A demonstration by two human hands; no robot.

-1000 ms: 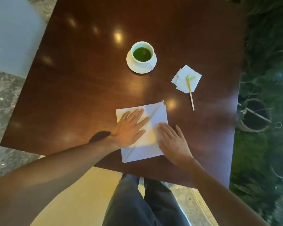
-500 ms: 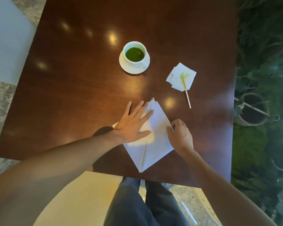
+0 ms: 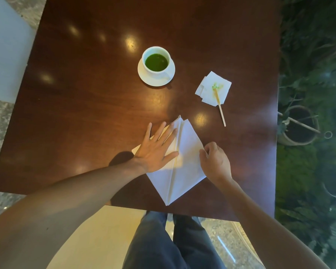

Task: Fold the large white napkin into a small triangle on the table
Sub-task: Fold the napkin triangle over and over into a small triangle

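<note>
The large white napkin lies on the dark wooden table near its front edge, turned so it reads as a diamond with a crease running from its far tip to its near tip. My left hand rests flat on the napkin's left half, fingers spread. My right hand has its fingers curled, pinching the napkin's right corner.
A white cup of green drink on a saucer stands beyond the napkin. A small stained napkin with a wooden stir stick lies at the right. Potted plants stand past the table's right edge. My legs are below the front edge.
The napkin has been rotated from a square lying straight to a diamond. My right hand went from flat on the napkin to curled on its right corner. My left hand stays pressed flat.
</note>
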